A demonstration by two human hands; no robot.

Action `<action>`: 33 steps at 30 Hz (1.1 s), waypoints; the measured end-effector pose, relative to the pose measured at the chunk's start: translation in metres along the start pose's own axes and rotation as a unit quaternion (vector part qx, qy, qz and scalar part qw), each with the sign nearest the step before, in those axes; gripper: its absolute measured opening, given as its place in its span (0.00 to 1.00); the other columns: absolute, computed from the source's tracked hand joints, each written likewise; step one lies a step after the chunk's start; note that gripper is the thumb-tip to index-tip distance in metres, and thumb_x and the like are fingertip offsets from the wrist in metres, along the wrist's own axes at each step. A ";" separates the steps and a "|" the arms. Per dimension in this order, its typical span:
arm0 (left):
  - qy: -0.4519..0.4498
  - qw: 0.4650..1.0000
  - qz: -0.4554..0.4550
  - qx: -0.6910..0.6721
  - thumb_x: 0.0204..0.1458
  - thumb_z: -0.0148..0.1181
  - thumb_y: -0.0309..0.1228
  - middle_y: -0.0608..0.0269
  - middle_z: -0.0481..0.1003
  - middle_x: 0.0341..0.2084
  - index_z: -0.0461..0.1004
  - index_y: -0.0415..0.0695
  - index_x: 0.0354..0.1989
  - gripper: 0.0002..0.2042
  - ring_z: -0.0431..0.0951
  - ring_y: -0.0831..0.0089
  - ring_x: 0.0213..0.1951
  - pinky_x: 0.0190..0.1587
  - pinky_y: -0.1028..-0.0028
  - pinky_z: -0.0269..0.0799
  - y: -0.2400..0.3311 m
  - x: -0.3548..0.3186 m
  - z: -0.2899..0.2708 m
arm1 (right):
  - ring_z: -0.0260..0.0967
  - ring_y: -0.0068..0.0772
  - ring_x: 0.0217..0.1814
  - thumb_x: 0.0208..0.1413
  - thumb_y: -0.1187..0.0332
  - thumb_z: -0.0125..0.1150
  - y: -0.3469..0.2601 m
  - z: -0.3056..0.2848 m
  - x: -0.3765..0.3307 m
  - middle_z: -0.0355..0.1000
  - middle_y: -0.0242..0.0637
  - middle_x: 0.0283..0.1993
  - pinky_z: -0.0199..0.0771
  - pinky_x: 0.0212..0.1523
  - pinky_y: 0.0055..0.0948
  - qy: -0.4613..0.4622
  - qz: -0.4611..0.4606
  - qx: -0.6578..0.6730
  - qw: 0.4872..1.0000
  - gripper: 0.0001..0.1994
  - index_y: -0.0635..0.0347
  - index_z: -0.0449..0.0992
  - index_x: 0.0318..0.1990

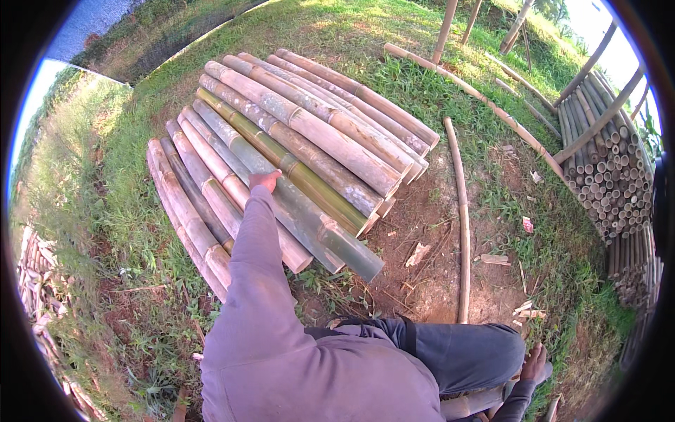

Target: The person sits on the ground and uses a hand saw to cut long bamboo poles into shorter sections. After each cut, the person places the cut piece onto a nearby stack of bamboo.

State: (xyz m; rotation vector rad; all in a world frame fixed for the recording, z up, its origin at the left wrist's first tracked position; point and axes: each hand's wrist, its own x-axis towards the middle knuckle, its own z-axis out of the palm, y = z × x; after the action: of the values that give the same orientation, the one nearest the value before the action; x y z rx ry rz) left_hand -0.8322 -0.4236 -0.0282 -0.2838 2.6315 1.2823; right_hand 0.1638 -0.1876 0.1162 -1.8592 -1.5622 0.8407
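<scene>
The left hand [264, 181] contacts the grey-green bamboo pole [300, 204] within the row of poles [302, 125], finger closure not determinable, while the right hand [534, 361], beside the bent knee [500, 352], presents an indeterminable grip.

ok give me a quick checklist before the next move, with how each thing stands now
1. Left hand touching the grey-green pole: ok, partway along it.
2. Right hand free: cannot tell; it is low beside the bent knee, its grip unclear.
3. Near ends of the bamboo stack level: not ok, they are staggered.
4. Thin pole apart from the stack: ok, on the ground to its right.
5. Ground free of scraps: not ok, a pale scrap lies there.
</scene>
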 end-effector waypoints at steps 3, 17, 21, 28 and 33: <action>-0.043 0.985 0.137 -0.099 0.49 0.80 0.48 0.36 0.73 0.65 0.61 0.28 0.72 0.49 0.79 0.50 0.59 0.64 0.54 0.75 0.003 -0.013 0.013 | 0.74 0.30 0.52 0.77 0.49 0.53 0.062 -0.006 -0.011 0.77 0.37 0.53 0.76 0.51 0.30 0.020 -0.078 -0.113 0.990 0.24 0.63 0.75 0.62; -0.130 0.805 0.516 0.262 0.40 0.81 0.57 0.42 0.48 0.76 0.47 0.48 0.79 0.61 0.46 0.41 0.79 0.76 0.30 0.39 -0.086 -0.328 0.073 | 0.78 0.51 0.50 0.63 0.72 0.62 0.152 0.105 -0.231 0.77 0.51 0.49 0.78 0.54 0.46 0.070 0.005 -0.245 0.967 0.13 0.67 0.77 0.53; -0.113 0.777 0.539 0.306 0.38 0.82 0.51 0.46 0.46 0.78 0.47 0.56 0.80 0.60 0.45 0.41 0.79 0.75 0.26 0.38 -0.073 -0.325 0.078 | 0.82 0.46 0.47 0.65 0.63 0.66 0.129 0.126 -0.243 0.81 0.50 0.45 0.82 0.48 0.42 0.090 0.111 -0.068 0.987 0.15 0.65 0.79 0.51; -0.051 0.790 0.491 0.365 0.40 0.81 0.54 0.47 0.52 0.77 0.51 0.54 0.80 0.59 0.50 0.47 0.80 0.77 0.36 0.44 -0.068 -0.309 0.070 | 0.78 0.54 0.59 0.62 0.52 0.71 0.118 0.116 -0.233 0.78 0.53 0.55 0.77 0.62 0.45 0.064 0.238 -0.103 0.964 0.24 0.62 0.80 0.56; -0.281 0.518 0.784 0.194 0.44 0.82 0.46 0.43 0.66 0.68 0.62 0.44 0.74 0.49 0.64 0.47 0.72 0.75 0.41 0.53 -0.030 -0.403 0.096 | 0.80 0.51 0.55 0.62 0.54 0.71 0.111 0.115 -0.237 0.81 0.49 0.50 0.79 0.57 0.44 0.045 0.239 -0.061 0.968 0.21 0.60 0.80 0.54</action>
State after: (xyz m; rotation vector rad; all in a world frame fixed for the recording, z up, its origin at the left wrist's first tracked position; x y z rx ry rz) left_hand -0.4277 -0.3323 -0.0034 2.5119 1.8849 0.4997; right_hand 0.1171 -0.4362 -0.0163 -2.3776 -1.1446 0.8595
